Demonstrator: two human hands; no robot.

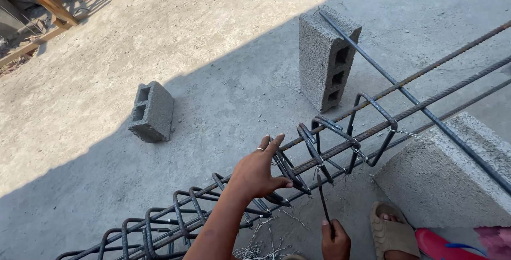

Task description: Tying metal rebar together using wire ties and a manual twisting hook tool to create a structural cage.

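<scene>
concrete floor, two hollow blocks, rebar cage

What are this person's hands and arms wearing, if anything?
Both hands are bare, with no gloves. The left hand has a thin ring on one finger, and its forearm shows no sleeve. The right hand shows no ring or sleeve in view.

3 concrete blocks, 2 hands, 1 sandalled foot, 1 hooked tool, 1 rebar cage.

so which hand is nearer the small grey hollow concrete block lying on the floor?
Left. The left hand grips a bent steel stirrup, right of the block; the right hand, holding a thin hook tool, is lower and further right.
</scene>
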